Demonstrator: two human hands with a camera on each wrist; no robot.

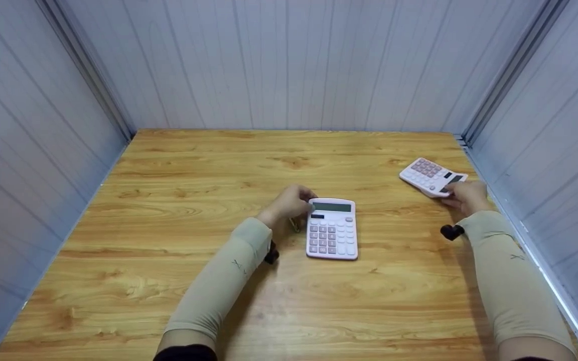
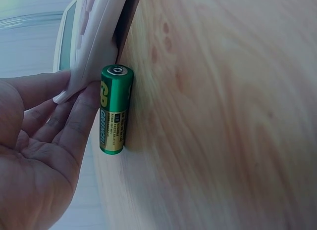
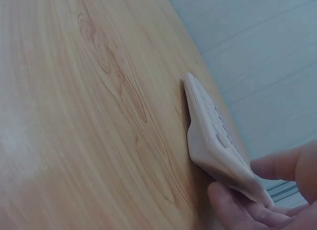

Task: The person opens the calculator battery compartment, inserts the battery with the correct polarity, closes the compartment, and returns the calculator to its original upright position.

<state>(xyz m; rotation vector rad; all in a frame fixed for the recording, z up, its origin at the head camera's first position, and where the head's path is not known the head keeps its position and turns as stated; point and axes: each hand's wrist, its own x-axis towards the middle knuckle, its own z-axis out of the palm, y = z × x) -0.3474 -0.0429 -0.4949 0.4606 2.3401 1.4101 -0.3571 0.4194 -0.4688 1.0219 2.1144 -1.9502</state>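
My left hand (image 1: pixel 291 203) pinches the top left corner of a pale pink calculator (image 1: pixel 346 225) near the middle of the table, thumb by the display and fingers under the edge. Right beside that calculator lies a green and gold cylindrical battery (image 2: pixel 114 111), close to the left fingers; the head view shows just a sliver of it. Over at the right, my right hand (image 1: pixel 471 195) holds a second pale pink calculator (image 1: pixel 419 175) by its display end. Its thumb is on top and its fingers are beneath, as the right wrist view shows from the side.
A wood-grain table (image 1: pixel 168 185) carries everything. White panelled walls (image 1: pixel 289 65) enclose it at the back and on both sides. The right hand and its calculator are close to the table's right edge.
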